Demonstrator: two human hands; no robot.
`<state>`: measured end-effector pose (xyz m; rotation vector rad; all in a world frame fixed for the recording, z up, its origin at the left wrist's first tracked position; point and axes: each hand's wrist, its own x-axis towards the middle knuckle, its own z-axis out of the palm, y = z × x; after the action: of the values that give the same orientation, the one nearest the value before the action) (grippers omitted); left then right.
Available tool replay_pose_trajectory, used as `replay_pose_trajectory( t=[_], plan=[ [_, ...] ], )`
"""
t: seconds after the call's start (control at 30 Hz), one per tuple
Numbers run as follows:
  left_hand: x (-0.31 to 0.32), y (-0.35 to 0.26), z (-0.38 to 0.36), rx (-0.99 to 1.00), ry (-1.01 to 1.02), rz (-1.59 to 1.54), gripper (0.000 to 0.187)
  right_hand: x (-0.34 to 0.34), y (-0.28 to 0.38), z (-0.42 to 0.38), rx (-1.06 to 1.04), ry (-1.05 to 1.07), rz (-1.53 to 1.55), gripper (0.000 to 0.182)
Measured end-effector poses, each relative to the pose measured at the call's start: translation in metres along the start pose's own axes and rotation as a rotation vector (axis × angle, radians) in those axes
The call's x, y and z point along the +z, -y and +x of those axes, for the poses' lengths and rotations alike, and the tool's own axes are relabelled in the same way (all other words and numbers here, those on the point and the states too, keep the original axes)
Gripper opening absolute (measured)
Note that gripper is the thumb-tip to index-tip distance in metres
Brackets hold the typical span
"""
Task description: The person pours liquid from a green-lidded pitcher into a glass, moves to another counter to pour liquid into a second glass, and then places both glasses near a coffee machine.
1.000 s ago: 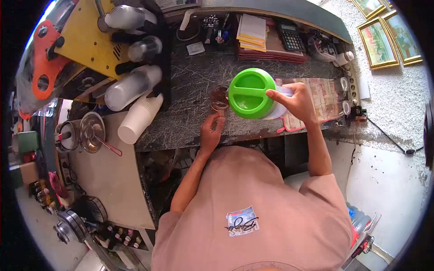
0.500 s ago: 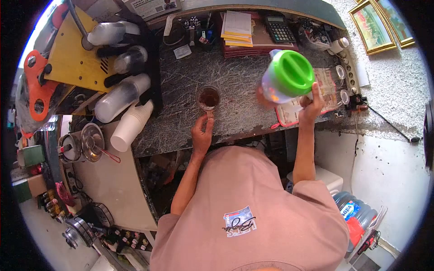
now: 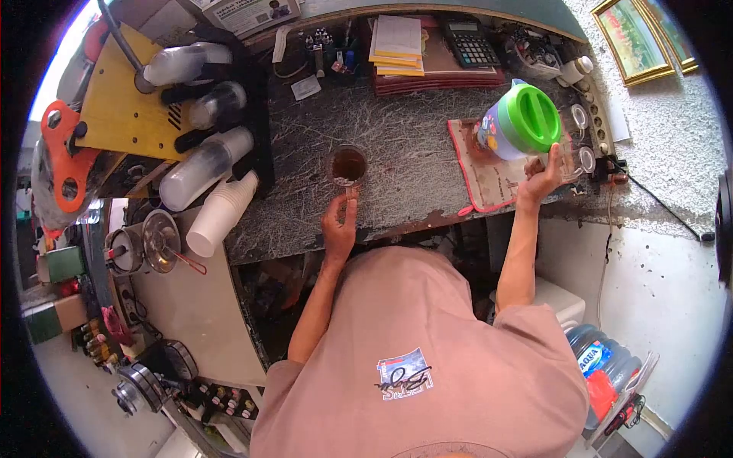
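My left hand (image 3: 338, 223) is closed on the handle of a clear glass mug (image 3: 349, 166) with dark brown liquid in it, upright on the scratched dark worktop (image 3: 405, 164). My right hand (image 3: 542, 183) grips the handle of a pale purple plastic pitcher (image 3: 498, 130) with a bright green lid (image 3: 533, 116) and a colourful print. That pitcher is over the red-edged cloth mat (image 3: 486, 183) at the right of the worktop, its lid on. The pitcher's handle is mostly hidden by my fingers.
Dark red folders (image 3: 443, 80) with envelopes and a calculator (image 3: 469, 44) lie at the back. Small clear lids (image 3: 586, 159) are beside the mat, near a power strip (image 3: 599, 126). Stacked cups (image 3: 221, 214) project from the left beside a yellow machine (image 3: 126, 91). Metal pots (image 3: 162, 240) stand lower left.
My right hand has moved the pitcher to the right, from over the bare worktop to over the mat. My left hand and the glass mug are nearly where they were.
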<state>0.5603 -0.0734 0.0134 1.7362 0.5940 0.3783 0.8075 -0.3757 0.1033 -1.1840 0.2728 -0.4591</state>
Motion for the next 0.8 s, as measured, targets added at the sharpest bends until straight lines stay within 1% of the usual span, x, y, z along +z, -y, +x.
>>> replay_pose_trajectory(
  t=[0.07, 0.1, 0.17, 0.2, 0.27, 0.3, 0.37, 0.4, 0.43, 0.47, 0.5, 0.53, 0.57, 0.6, 0.63, 0.67, 0.7, 0.73, 0.8],
  plan=[
    [0.002, 0.005, 0.001, 0.056, -0.026, -0.023, 0.029, -0.003, -0.001, -0.003, -0.047, 0.011, -0.13, 0.033],
    [0.002, 0.006, 0.001, 0.054, -0.021, -0.02, 0.029, -0.002, 0.0, -0.006, -0.044, 0.005, -0.131, 0.033],
    [0.004, 0.007, 0.003, 0.06, -0.026, -0.018, 0.028, 0.005, 0.003, -0.012, -0.201, -0.067, -0.363, 0.036],
    [0.004, 0.006, 0.002, 0.06, -0.026, -0.015, 0.028, 0.007, 0.004, -0.018, -0.199, -0.069, -0.362, 0.036],
    [0.001, 0.003, 0.002, -0.025, 0.022, -0.003, 0.029, 0.012, 0.008, -0.036, -0.79, -0.307, -0.801, 0.031],
    [0.0, 0.0, 0.003, -0.024, 0.016, -0.001, 0.029, 0.015, 0.01, -0.046, -0.789, -0.303, -0.796, 0.031],
    [0.0, -0.005, 0.003, 0.058, -0.009, 0.024, 0.043, 0.022, 0.012, -0.07, -1.01, -0.034, -0.786, 0.027],
    [0.002, -0.005, 0.003, 0.058, -0.009, 0.028, 0.043, 0.029, 0.002, -0.086, -0.817, 0.189, -0.731, 0.025],
    [0.006, -0.006, 0.004, 0.088, -0.091, 0.042, 0.055, 0.037, -0.013, -0.104, -0.619, 0.403, -0.666, 0.024],
    [0.008, -0.006, 0.007, 0.118, -0.172, 0.055, 0.069, 0.049, -0.03, -0.119, -0.6, 0.571, -0.686, 0.027],
    [0.007, -0.008, 0.011, 0.119, -0.174, 0.058, 0.069, 0.059, -0.048, -0.133, -0.445, 0.799, -0.685, 0.037],
    [0.005, -0.011, 0.015, 0.081, -0.085, -0.008, 0.076, 0.07, -0.062, -0.15, -0.297, 0.965, -0.625, 0.054],
    [0.003, -0.012, 0.02, 0.042, 0.004, -0.073, 0.084, 0.077, -0.079, -0.165, -0.277, 1.045, -0.628, 0.06],
    [0.003, -0.013, 0.024, 0.042, 0.0, -0.068, 0.084, 0.083, -0.094, -0.176, -0.261, 1.128, -0.628, 0.066],
    [0.003, -0.012, 0.027, 0.037, 0.058, -0.123, 0.085, 0.087, -0.106, -0.184, -0.256, 1.132, -0.622, 0.066],
    [0.001, -0.012, 0.029, 0.031, 0.116, -0.179, 0.085, 0.091, -0.117, -0.19, -0.182, 1.195, -0.639, 0.069],
    [-0.001, -0.009, 0.032, 0.025, 0.134, -0.161, 0.085, 0.096, -0.119, -0.194, -0.111, 1.257, -0.656, 0.073],
    [-0.004, -0.006, 0.033, 0.024, 0.126, -0.16, 0.085, 0.1, -0.121, -0.195, -0.111, 1.265, -0.653, 0.073],
    [-0.011, -0.004, 0.032, -0.018, 0.149, -0.073, 0.084, 0.104, -0.122, -0.198, -0.036, 1.276, -0.617, 0.072]
  ],
)
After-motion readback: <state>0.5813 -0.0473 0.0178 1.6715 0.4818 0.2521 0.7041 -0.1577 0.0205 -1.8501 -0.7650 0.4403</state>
